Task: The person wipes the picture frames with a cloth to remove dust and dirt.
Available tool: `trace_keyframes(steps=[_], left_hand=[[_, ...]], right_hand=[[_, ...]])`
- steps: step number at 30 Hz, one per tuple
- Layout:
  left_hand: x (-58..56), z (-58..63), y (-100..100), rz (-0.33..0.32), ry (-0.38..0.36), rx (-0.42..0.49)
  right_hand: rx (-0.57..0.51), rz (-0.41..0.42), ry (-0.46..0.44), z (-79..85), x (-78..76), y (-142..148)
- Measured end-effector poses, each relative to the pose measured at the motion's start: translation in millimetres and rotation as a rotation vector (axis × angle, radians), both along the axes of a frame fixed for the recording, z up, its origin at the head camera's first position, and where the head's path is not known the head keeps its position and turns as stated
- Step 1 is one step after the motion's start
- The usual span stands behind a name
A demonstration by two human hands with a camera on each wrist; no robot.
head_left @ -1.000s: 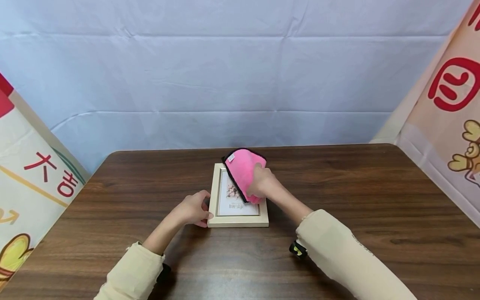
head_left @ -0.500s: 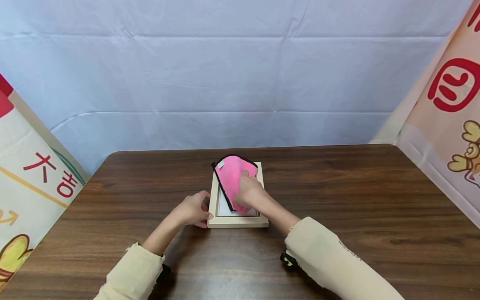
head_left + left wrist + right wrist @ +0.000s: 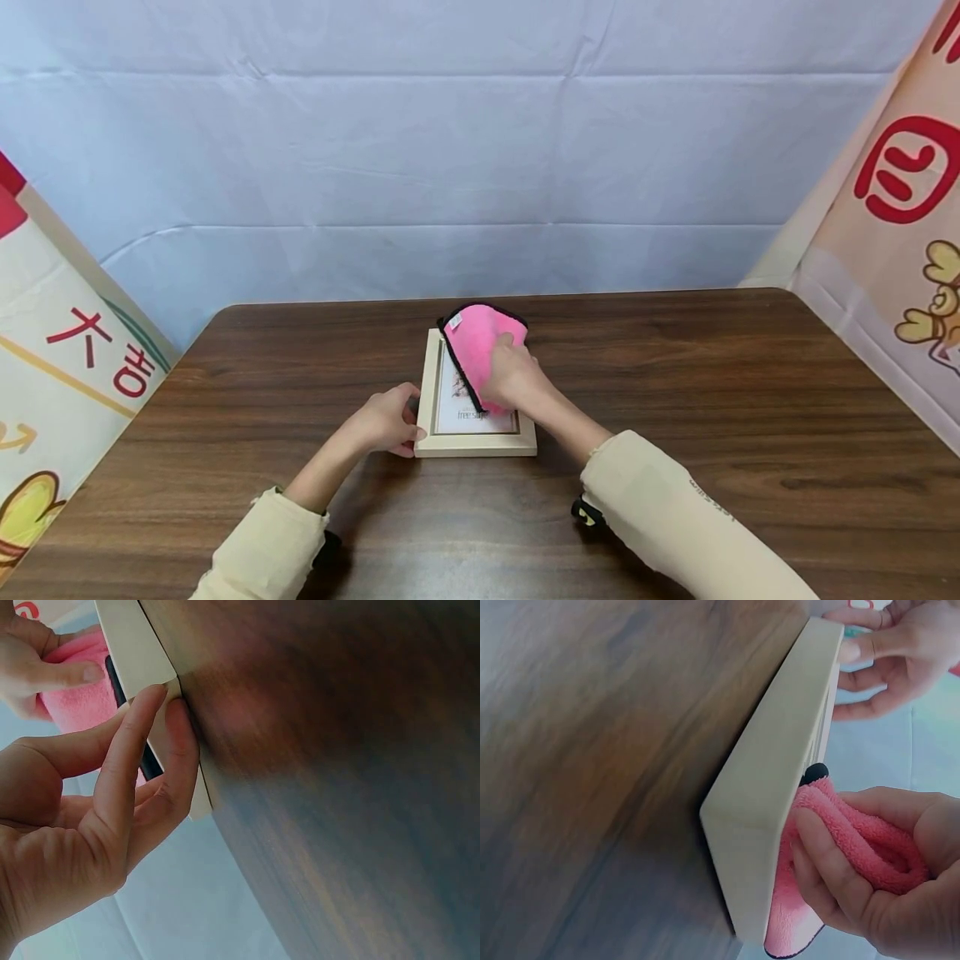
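Observation:
A cream picture frame (image 3: 476, 446) with a floral print lies flat on the table. Against its left side, toward the near corner, my left hand (image 3: 388, 419) holds the rim with thumb and fingertips, also seen in the left wrist view. A pink cloth (image 3: 474, 342) with black edging and a small white tag covers the upper right part of the frame. My right hand (image 3: 516, 375) grips the bunched cloth and presses it on the frame's face. In the right wrist view the cloth (image 3: 889, 859) is folded between thumb and fingers. Part of the print is hidden.
The dark wood-grain table (image 3: 712, 400) extends on both sides of the frame. A pale cloth backdrop (image 3: 480, 167) hangs behind it. Printed banners stand at the left (image 3: 75, 358) and right (image 3: 900, 250).
My right hand has slid the cloth left and toward me over the frame, then partly back up and right, uncovering some lettering. The left hand and frame have stayed in place.

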State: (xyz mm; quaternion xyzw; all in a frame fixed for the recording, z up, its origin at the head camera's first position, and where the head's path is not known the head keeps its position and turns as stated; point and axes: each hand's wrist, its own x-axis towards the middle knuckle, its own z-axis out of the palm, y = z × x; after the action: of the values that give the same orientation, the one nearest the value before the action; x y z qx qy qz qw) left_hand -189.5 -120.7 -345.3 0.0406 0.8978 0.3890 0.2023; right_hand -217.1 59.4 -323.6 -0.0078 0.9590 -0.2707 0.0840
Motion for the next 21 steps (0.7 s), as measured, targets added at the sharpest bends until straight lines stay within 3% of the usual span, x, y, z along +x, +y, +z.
trace_keyframes(steps=[9,21], left_hand=[[1.3,-1.3,-1,-0.006,0.017,0.013],[2.1,1.3,-1,-0.011,0.005,0.005]], right_hand=[[-0.093,-0.039,-0.032,1.8,-2.8,13],[-0.043,0.085,0.034,-2.4,5.6,-8]])
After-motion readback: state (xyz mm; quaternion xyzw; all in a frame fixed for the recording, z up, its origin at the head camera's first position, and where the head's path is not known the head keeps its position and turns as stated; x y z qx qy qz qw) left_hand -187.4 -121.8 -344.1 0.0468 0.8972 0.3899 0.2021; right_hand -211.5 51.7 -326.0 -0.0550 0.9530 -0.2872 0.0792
